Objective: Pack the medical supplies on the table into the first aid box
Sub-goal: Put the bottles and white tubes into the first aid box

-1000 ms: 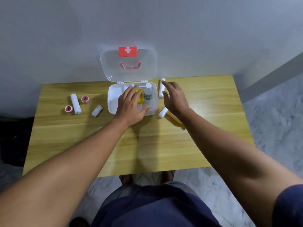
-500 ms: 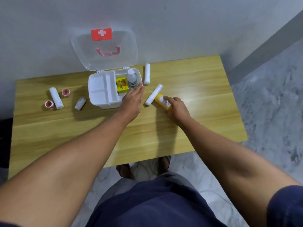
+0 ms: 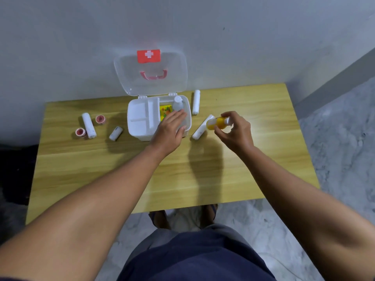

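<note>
The white first aid box (image 3: pixel 140 122) stands open at the back of the wooden table (image 3: pixel 142 171), its clear lid (image 3: pixel 150 74) leaning on the wall. Inside it are a yellow packet (image 3: pixel 164 112) and a clear bottle (image 3: pixel 178 104). My left hand (image 3: pixel 171 130) rests flat on the box's front right corner, fingers apart. My right hand (image 3: pixel 235 131) holds a small yellow bottle (image 3: pixel 217 122) lifted off the table, right of the box. Two white rolls lie right of the box: one (image 3: pixel 196 102) near the back, one (image 3: pixel 203 127) under the yellow bottle.
Left of the box lie a long white roll (image 3: pixel 88 127), two red tape rolls (image 3: pixel 100 119) (image 3: pixel 80 132) and a short white roll (image 3: pixel 115 133). The wall is directly behind the box. Marble floor lies to the right and front of the table.
My right hand has picked the yellow bottle up off the table and raised it. My left hand stays on the box's right front corner. The camera view has shifted.
</note>
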